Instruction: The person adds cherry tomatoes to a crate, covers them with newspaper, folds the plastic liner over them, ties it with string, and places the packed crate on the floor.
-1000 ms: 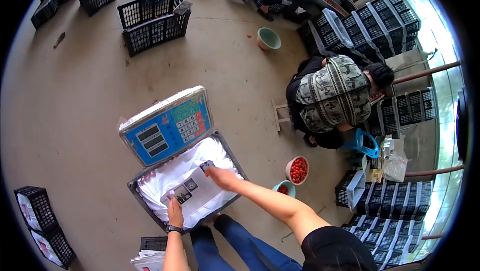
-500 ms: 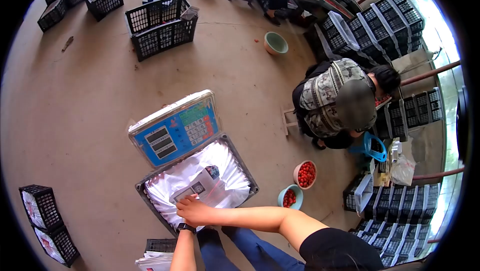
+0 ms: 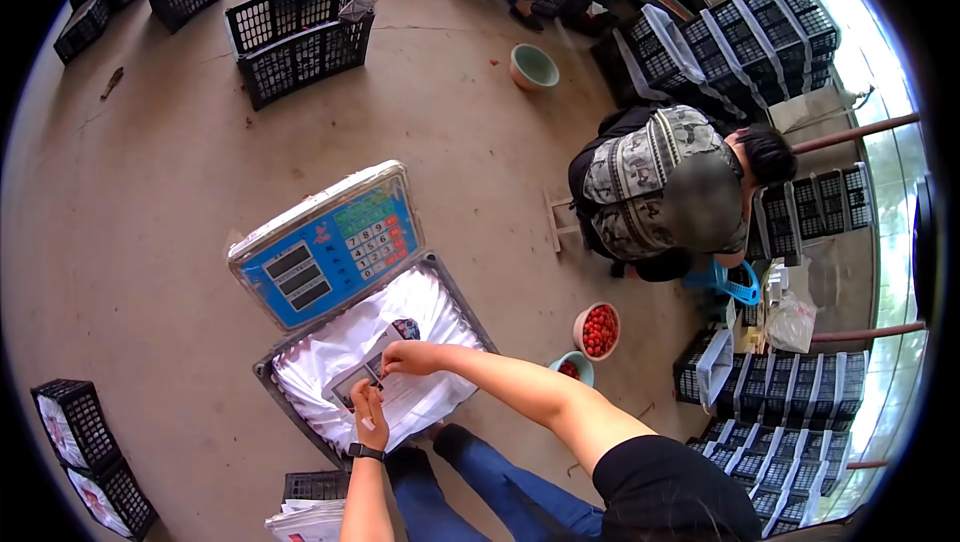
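A black crate (image 3: 266,370) lined with white wrapping (image 3: 440,304) stands against a blue scale panel with a keypad (image 3: 330,247). On the wrapping lies a printed paper sheet (image 3: 345,389). Over the sheet my right hand (image 3: 410,357) is closed in a pinch; what its fingertips hold is too small to make out. Just left of it and nearer to me, my left hand (image 3: 371,420), with a dark watch at the wrist, is raised with its fingers stretched out. A small white bit shows near its thumb.
Bowls of red fruit (image 3: 598,332) (image 3: 572,370) stand right of the crate. A person in a patterned top (image 3: 650,182) bends over at the right, by stacked black crates (image 3: 790,387). More crates (image 3: 85,432) are at the left, and a paper stack (image 3: 305,522) is below.
My hands were together over the sheet and are now apart, the right one moved up and right, the left one raised with fingers up. The whole view has shifted slightly.
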Demonstrator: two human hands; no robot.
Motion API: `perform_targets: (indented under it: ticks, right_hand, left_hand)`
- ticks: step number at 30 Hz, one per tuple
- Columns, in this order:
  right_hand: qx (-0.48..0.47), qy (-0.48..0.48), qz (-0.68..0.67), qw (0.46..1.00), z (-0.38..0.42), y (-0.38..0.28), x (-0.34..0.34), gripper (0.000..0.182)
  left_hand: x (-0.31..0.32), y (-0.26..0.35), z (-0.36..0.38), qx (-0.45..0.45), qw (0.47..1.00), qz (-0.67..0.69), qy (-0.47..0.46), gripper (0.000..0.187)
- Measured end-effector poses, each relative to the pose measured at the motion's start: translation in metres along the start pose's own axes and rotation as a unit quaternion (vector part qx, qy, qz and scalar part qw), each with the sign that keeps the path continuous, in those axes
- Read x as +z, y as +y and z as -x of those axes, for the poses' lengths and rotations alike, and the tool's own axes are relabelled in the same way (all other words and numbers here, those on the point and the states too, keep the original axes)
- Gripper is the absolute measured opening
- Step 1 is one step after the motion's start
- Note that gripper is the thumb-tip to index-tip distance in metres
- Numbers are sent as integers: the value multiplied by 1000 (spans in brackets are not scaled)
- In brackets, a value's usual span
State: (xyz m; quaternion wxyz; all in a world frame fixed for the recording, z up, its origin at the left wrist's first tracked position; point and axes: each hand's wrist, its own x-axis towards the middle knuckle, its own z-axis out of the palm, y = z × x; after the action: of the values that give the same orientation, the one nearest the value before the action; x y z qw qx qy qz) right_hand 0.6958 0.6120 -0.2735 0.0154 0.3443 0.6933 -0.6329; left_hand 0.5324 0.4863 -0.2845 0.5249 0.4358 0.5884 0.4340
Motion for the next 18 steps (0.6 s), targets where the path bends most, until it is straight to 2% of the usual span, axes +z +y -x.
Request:
perform_targets:
  ticks: [1, 3, 5, 8, 9, 12, 13, 14, 15, 16, 17, 18]
  right_hand:
    - [-5, 52, -4, 999, 6, -2, 0, 19]
    - [-12, 104, 129, 986, 22, -15, 9, 17]
    - [-52, 133, 257, 956, 39, -19, 33, 12]
    - [7, 89, 191, 977, 67, -59, 64, 12]
    - [24, 110, 162, 980, 68, -53, 76, 13]
    - [91, 144, 74, 983, 61, -24, 93, 16]
    - [53, 216, 90, 971, 60, -22, 88, 18]
    - [17, 286, 105, 952, 58, -19, 81, 20]
    - [-19, 345, 108, 932, 54, -27, 67, 20]
    - [-52, 401, 111, 908, 47, -36, 53, 20]
    - [-85, 454, 115, 879, 40, -39, 48, 20]
    - [-40, 364, 43, 929, 32, -35, 50, 21]
  left_hand:
    - [0, 0, -2, 7, 1000, -10, -4, 25]
    - [-13, 4, -10, -98, 988, 8, -120, 30]
    - [-29, 8, -26, -220, 945, 58, -236, 41]
    - [-36, 36, -50, -335, 894, 122, -271, 45]
    - [-38, 29, -56, -349, 875, 164, -293, 48]
    - [-31, 27, -52, -392, 868, 175, -250, 44]
    - [-32, 28, -51, -377, 880, 175, -229, 42]
    - [-29, 28, -48, -259, 947, 81, -172, 40]
    - [-21, 39, -42, -133, 985, -13, -111, 38]
    - [-16, 46, -36, -5, 993, -105, -47, 36]
    - [-17, 46, -34, -30, 986, -152, -55, 34]
    - [-11, 45, -32, 11, 984, -166, -68, 34]
